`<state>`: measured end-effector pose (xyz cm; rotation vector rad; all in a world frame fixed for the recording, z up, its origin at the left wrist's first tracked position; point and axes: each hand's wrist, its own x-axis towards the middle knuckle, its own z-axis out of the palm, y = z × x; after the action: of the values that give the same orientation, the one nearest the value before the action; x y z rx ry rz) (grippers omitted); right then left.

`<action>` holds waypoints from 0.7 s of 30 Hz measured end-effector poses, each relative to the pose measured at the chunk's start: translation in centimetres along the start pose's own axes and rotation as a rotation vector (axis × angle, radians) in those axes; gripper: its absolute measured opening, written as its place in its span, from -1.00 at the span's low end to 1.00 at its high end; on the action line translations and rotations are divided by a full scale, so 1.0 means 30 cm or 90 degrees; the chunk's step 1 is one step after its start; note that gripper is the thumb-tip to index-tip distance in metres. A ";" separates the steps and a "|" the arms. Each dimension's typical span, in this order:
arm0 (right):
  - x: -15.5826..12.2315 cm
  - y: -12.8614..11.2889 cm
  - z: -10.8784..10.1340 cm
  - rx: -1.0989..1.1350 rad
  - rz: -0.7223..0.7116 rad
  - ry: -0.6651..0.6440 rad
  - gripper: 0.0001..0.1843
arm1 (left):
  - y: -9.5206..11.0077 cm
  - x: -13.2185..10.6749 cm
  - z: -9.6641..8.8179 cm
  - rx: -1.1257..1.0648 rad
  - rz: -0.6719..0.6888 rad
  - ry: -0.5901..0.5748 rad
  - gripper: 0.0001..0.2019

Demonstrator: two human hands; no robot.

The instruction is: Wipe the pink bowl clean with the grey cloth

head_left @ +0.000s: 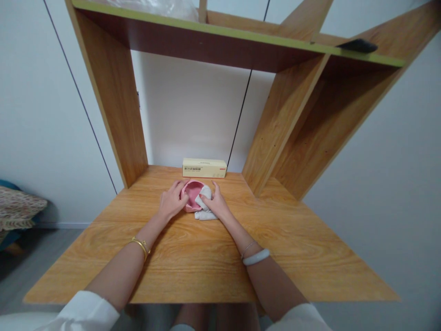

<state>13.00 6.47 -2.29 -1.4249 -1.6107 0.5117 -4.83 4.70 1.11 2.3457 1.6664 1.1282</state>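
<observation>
Your left hand (172, 200) grips round pink bowl (193, 195); right hand (217, 205) pinches folded white cloth (206, 214) over rim. Keep bowl steady, press evenly.

white sleeves (86, 312) | left: gold-coloured bangle (144, 248) | right: thin chain bracelet (247, 248), smooth pale bangle (257, 258)

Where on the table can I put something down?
On the table, there's bare wood between the left arm and right arm, and more outside each arm. It's crowded around the pink bowl: left hand, right hand and white cloth bunch there, with the cream box just behind.
</observation>
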 end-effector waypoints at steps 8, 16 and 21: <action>-0.002 -0.017 -0.004 -0.050 0.009 -0.018 -0.28 | -0.006 0.002 0.024 -0.038 0.070 0.017 -0.53; -0.004 -0.031 -0.001 -0.073 -0.005 0.017 -0.29 | -0.031 0.008 0.032 -0.083 0.050 0.012 -0.53; -0.007 -0.050 -0.013 -0.130 0.006 0.083 -0.32 | -0.024 0.003 0.033 -0.069 0.042 -0.020 -0.52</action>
<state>12.46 5.80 -0.99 -1.5837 -1.5867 0.2586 -4.82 5.41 0.13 2.3540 1.4896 1.1548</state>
